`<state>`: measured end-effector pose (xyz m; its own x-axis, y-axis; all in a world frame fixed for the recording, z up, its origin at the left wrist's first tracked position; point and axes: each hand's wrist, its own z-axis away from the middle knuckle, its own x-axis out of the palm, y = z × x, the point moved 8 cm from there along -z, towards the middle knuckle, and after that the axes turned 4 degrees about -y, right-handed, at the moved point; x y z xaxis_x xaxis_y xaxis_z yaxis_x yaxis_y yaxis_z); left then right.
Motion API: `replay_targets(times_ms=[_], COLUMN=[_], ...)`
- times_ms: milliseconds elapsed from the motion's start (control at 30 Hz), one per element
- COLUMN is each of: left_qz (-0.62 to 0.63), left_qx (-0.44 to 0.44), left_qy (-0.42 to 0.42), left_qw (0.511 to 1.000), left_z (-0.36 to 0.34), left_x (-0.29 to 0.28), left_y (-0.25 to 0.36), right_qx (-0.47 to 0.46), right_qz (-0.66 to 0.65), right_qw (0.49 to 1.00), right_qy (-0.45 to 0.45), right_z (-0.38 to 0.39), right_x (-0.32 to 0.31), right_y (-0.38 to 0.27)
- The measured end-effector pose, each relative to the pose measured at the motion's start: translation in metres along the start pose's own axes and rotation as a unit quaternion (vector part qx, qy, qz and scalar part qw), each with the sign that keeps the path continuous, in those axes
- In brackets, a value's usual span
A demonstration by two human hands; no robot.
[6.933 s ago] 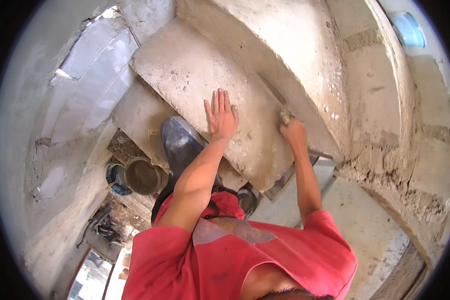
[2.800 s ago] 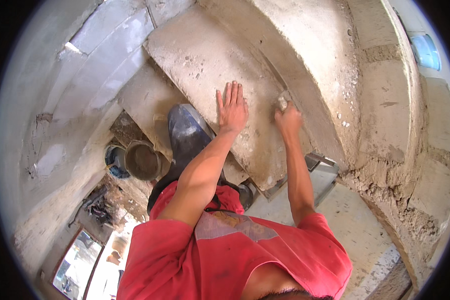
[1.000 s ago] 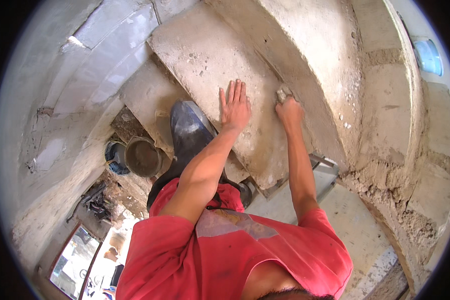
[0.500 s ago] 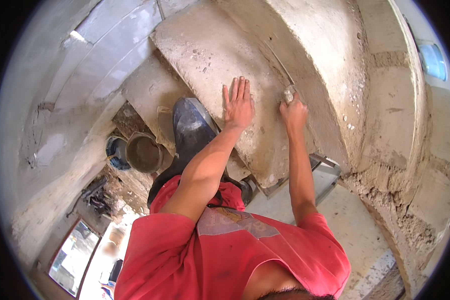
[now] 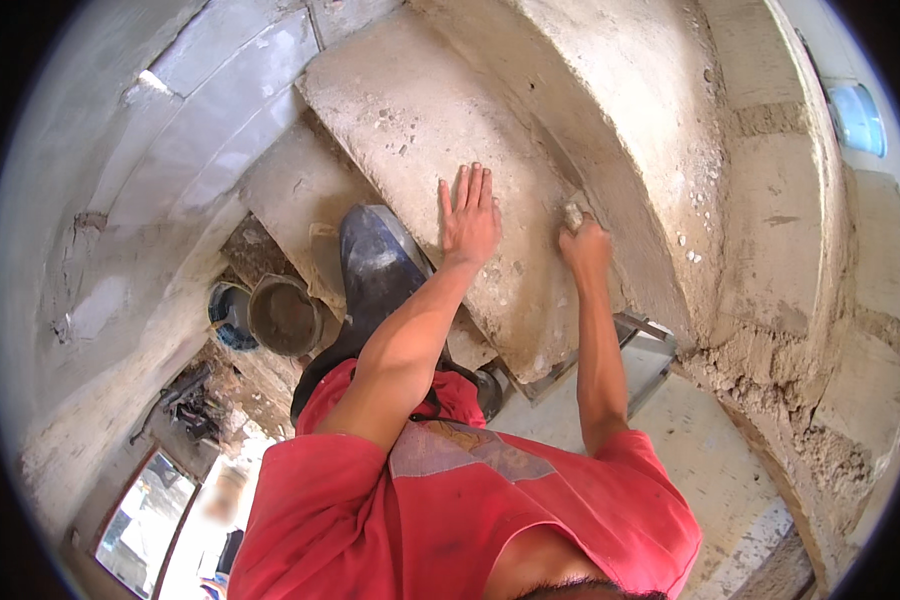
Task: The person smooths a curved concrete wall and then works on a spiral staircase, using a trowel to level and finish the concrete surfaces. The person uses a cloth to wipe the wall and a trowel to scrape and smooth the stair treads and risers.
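Note:
My left hand point(image 5: 471, 226) lies flat on a rough concrete stair tread point(image 5: 390, 95), fingers stretched out and thumb apart. To its right, my right hand point(image 5: 586, 243) is closed round the pale, mortar-caked handle of a trowel point(image 5: 572, 214). The trowel's thin blade is seen nearly edge-on and points away from me, along the inner corner where the tread meets the riser point(image 5: 610, 165). Much of the handle is hidden in my fist. Small crumbs and pits mark the tread's surface.
Left of my leg stand a mortar-smeared bucket point(image 5: 285, 316) and a darker bucket point(image 5: 231, 314). Higher steps point(image 5: 660, 100) curve up on the right, with scattered white crumbs. A blue container point(image 5: 857, 119) sits at the far right. Rough broken mortar point(image 5: 770, 385) edges the lower right.
My right hand has drawn back a little toward me with the trowel, along the corner of the step. My left hand stays flat on the tread; the view has shifted slightly.

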<state>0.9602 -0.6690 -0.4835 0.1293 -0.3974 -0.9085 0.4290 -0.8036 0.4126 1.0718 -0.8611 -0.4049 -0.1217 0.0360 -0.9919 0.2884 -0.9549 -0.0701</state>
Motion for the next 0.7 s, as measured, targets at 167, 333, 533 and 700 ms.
replay_targets(times_ms=[167, 333, 533, 700], left_qz=[0.001, 0.002, 0.013, -0.003], left_qx=[-0.001, 0.001, 0.002, -0.006], left_qy=[-0.016, -0.014, -0.006, -0.005], left_qw=[1.000, 1.000, 1.000, 1.000], left_z=[0.000, 0.002, 0.000, 0.002], left_x=[0.001, 0.000, -0.002, -0.003], left_y=[0.000, 0.000, 0.000, 0.000], right_qx=[0.036, -0.002, 0.035, 0.024], right_qz=[0.004, -0.011, 0.029, -0.048], right_qw=[0.998, 1.000, 0.998, 0.999], right_qy=[-0.050, -0.011, -0.044, 0.001], right_z=[-0.001, 0.003, 0.006, 0.006], right_x=[0.004, 0.003, 0.006, -0.015], right_y=[0.007, 0.006, 0.010, 0.011])
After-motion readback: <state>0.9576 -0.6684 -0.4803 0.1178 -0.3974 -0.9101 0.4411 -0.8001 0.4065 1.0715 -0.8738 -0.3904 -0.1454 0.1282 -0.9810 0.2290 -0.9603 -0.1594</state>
